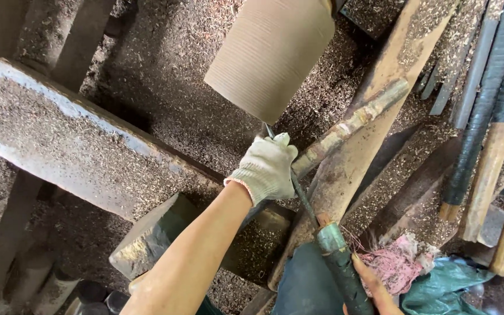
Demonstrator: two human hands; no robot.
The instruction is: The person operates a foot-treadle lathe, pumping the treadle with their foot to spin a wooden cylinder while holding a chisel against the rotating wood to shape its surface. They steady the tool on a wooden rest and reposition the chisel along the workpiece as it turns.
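Head view, looking down over a wood-turning bench covered in sawdust. The left hand (pixel 265 168), wearing a white knit glove, is closing around the thin metal shaft of a turning chisel (pixel 304 201) and pressing it onto a worn wooden tool rest (pixel 351 125), a round bar lying diagonally across the bench. The right hand (pixel 373 287), bare, is gripping the chisel's dark wrapped handle at the lower edge of the frame; only the thumb side and part of the fingers are showing. The chisel is running up and to the left from the handle, through the gloved fist, and its tip is meeting the lower edge of a pale wooden cylinder (pixel 269 55), which is showing fine ridges across its surface. A broad timber beam (pixel 77 137) is crossing the left half of the scene, thick with shavings. A bundle of pink cloth (pixel 396 263) is lying just beside the right hand, next to a green plastic sheet (pixel 444 286). 2 long wooden-handled tools (pixel 497 157) are leaning at the right edge
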